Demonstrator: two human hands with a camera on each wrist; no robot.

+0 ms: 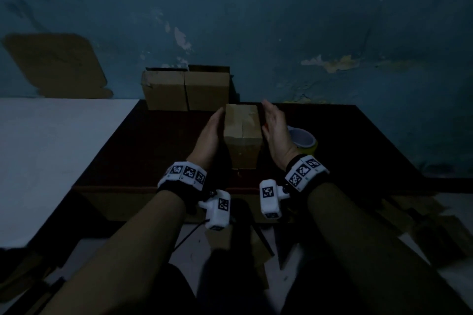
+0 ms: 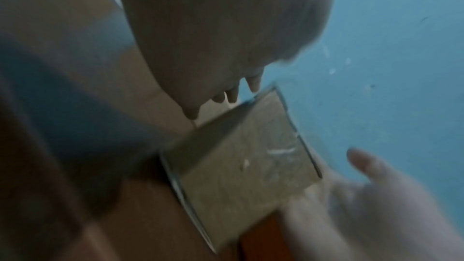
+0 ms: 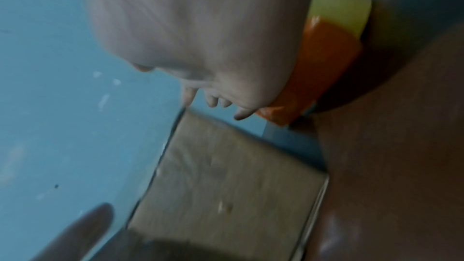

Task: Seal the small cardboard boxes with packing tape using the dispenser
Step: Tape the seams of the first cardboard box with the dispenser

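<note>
Two blurred wrist views; tape roll (image 1: 304,139) half hidden behind right hand (image 1: 277,133).

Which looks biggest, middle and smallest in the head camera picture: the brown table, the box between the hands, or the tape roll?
1. The brown table, by far the largest.
2. The small cardboard box between the left hand and right hand.
3. The tape roll, smallest, though the right hand hides part of it.
</note>
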